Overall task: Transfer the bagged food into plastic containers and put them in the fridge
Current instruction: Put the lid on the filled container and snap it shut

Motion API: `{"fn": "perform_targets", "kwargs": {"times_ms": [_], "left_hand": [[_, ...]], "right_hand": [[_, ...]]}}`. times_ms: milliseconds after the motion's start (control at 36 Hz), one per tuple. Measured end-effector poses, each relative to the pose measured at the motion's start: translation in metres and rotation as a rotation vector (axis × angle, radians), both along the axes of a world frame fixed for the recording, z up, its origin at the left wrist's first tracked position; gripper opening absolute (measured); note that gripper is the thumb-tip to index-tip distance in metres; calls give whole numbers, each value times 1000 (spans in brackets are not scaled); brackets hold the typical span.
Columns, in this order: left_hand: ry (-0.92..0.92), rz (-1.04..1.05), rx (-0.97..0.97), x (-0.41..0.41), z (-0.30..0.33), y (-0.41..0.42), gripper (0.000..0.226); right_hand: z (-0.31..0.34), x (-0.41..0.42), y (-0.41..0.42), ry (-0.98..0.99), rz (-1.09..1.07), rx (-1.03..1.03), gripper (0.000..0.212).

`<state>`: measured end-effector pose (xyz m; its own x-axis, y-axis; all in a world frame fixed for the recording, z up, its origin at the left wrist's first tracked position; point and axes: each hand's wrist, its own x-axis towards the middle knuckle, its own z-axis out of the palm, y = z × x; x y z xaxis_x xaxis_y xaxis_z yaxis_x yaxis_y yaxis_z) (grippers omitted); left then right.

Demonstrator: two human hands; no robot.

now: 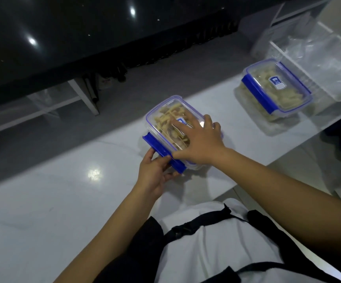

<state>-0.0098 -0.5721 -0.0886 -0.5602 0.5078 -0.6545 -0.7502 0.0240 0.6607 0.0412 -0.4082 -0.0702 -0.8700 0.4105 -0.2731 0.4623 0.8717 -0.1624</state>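
Right hand (198, 142): lying spread, pressing the container lid (165, 117).
Left hand (155, 170): pinching the blue clip (161, 151).
Advice: keep pressing while snapping it down.

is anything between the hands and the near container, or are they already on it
Nothing visible stands between them. The right hand lies flat on the lid of the near container, and the left hand grips its blue side clip. The second container stands apart, farther right on the white counter.

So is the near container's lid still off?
No, the clear lid sits on the near container, the right hand flat on it and the left hand at its blue clip.
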Motion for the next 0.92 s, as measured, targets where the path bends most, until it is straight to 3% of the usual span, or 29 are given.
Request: {"fn": "perform_targets", "kwargs": {"times_ms": [167, 389, 500, 917], "left_hand": [[15, -27, 6, 0, -2, -4, 41], [103, -75, -54, -6, 6, 5, 32], [192, -43, -125, -2, 10, 16, 46], [426, -140, -305, -4, 14, 40, 58]], "right_hand": [[-12, 37, -5, 67, 54, 70, 92], [-19, 35, -1, 51, 67, 18, 78], [-20, 34, -1, 47, 61, 30, 59], [2, 18, -10, -107, 8, 2, 61]]}}
